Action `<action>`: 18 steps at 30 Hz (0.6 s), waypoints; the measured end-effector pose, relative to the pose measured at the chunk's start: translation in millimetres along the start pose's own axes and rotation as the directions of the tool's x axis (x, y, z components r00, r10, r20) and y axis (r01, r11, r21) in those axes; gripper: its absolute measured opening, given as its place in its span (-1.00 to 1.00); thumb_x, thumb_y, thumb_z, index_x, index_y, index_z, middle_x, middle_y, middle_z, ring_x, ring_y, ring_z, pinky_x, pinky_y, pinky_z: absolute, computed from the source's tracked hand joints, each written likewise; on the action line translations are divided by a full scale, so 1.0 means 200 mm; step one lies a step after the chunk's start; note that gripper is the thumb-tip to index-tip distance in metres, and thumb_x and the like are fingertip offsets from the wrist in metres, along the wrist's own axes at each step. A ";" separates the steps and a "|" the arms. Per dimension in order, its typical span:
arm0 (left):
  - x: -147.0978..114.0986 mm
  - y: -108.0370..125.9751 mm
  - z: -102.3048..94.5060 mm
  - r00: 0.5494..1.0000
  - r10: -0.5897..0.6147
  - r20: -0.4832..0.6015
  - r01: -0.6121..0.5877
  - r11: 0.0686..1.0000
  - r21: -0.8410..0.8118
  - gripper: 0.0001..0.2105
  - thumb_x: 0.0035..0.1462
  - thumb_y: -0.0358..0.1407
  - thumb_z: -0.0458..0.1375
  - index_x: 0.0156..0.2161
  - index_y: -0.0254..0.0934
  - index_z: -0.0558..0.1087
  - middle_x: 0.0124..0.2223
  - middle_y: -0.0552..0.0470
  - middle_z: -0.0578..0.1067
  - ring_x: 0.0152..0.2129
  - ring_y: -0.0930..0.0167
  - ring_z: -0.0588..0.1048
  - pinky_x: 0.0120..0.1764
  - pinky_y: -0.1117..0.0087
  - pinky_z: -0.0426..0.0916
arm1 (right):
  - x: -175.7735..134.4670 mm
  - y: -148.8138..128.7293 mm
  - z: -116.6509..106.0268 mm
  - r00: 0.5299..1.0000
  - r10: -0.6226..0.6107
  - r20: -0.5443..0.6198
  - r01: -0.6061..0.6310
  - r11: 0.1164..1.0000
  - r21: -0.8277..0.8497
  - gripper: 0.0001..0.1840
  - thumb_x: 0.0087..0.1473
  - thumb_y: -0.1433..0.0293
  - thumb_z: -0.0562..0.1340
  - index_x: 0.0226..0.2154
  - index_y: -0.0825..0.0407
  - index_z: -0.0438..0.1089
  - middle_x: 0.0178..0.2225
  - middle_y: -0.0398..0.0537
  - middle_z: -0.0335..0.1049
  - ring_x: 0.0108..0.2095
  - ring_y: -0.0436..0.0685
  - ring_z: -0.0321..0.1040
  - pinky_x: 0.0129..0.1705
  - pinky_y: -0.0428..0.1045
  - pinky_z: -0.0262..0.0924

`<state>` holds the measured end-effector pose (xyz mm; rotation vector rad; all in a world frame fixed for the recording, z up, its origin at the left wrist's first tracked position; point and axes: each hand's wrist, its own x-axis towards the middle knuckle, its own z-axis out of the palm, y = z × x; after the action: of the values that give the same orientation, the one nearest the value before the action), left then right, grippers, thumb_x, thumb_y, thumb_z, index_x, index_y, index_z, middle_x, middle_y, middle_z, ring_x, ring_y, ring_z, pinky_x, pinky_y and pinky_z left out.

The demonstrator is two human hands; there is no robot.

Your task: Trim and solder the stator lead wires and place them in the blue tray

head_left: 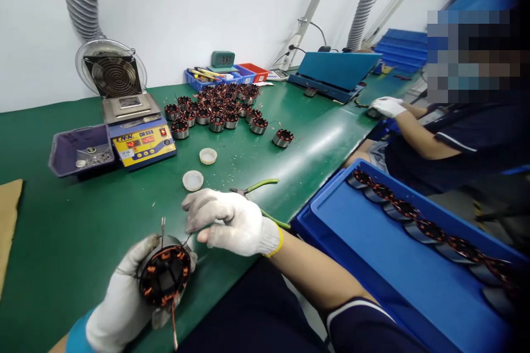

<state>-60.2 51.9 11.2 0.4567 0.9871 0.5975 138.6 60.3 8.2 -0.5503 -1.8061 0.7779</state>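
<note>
My left hand (124, 292), in a white glove, is wrapped round a motor stator (165, 276) low in the view. The stator has a black core, copper windings and a steel outer ring, and its open face is turned toward me. Wire leads stick up from its top edge, and a longer copper lead hangs below. My gloved right hand (234, 223) is just above and right of it, with fingers and thumb closed on a thin wire lead (188, 240) at the stator's upper right. Green-handled cutters (265, 183) lie behind my right hand, partly hidden by it.
Two small white dishes (207, 156) and a yellow-blue solder pot (143, 143) stand on the green table. Many stators (223, 105) cluster at the back. A blue tray (372, 253) with a row of stators is at right. A co-worker's gloved hand (387, 106) works beyond.
</note>
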 end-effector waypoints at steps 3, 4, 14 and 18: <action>-0.01 0.00 0.01 0.997 -0.077 -0.022 0.078 0.996 0.031 -0.53 -0.50 -0.01 0.41 -0.51 -0.41 0.58 -0.46 -0.23 0.57 -0.64 0.25 0.48 -0.61 0.35 0.40 | 0.05 0.02 0.01 0.997 -0.063 0.034 0.060 0.995 0.082 -0.88 0.11 0.37 0.23 -0.41 0.07 0.43 -0.39 -0.05 0.48 -0.21 0.04 0.39 0.05 0.09 0.27; -0.01 0.00 0.01 0.996 -0.086 -0.025 0.087 0.996 0.032 -0.52 -0.53 -0.02 0.42 -0.51 -0.41 0.59 -0.46 -0.24 0.57 -0.58 0.22 0.51 -0.54 0.34 0.44 | 0.06 0.02 0.01 0.996 -0.077 0.051 0.070 0.990 0.119 -0.88 0.10 0.38 0.24 -0.43 0.07 0.42 -0.41 -0.06 0.47 -0.23 0.04 0.40 0.04 0.09 0.28; 0.03 -0.02 -0.05 0.922 0.385 0.039 -0.380 0.881 0.282 -0.58 -0.20 0.09 0.35 -0.40 -0.26 0.59 -0.43 0.04 0.56 -0.45 0.37 0.46 -0.31 0.48 0.42 | 0.01 0.00 0.17 0.900 0.270 -0.342 -0.130 0.915 0.381 -0.78 0.03 0.34 0.26 -0.58 0.05 0.32 -0.52 -0.10 0.28 -0.23 0.15 0.37 -0.04 0.14 0.28; 0.01 -0.01 -0.06 0.959 0.274 0.077 -0.285 0.933 0.220 -0.55 -0.15 0.11 0.29 -0.42 -0.30 0.55 -0.63 0.06 0.43 -0.77 0.48 0.27 -0.73 0.50 0.20 | 0.06 0.01 0.17 0.837 0.424 -0.346 -0.101 0.742 0.663 -0.74 0.00 0.25 0.28 -0.58 0.05 0.33 -0.52 -0.11 0.27 -0.24 0.13 0.35 0.00 0.16 0.25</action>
<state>-69.2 52.6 3.6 0.8237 0.9588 0.7280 102.4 60.4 5.6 -0.5045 -0.9206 1.2549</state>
